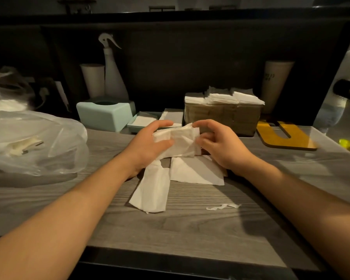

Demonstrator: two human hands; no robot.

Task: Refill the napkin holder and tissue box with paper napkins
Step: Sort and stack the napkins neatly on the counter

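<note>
While both hands are bunched around the same wad of napkins (177,141), the thing that matters is how that wad sits between them. The left hand (150,143) has its grip on the left end, thumb under and fingers curled over the top edge. The right hand (220,144) has its grip on the right end, fingers curled in against the paper. So the long axis of the wad runs left to right, pretty much straight across from one hand to the other, and it's held a bit above the table (190,223).

Now look where it needs to go. The mint tissue box (104,116) is back and to the left, just beyond the left hand, with its round opening facing up. The brown napkin holder (222,118) is back and to the right, nearer the right hand, and it already looks piled up with white napkins on top. My guess is the tissue box is the one that's left to fill, which would make the left hand the closer one for the carry.

Two more loose napkins lie flat on the table right under the hands, one long one (152,190) angling toward the person and a squarer one (198,171) just beside it. There's also a small torn scrap (222,207) off to the right, apart from the rest.

If the wad goes in the round hole, I'd say it has to be turned or scrunched first, since it's wide across.
</note>
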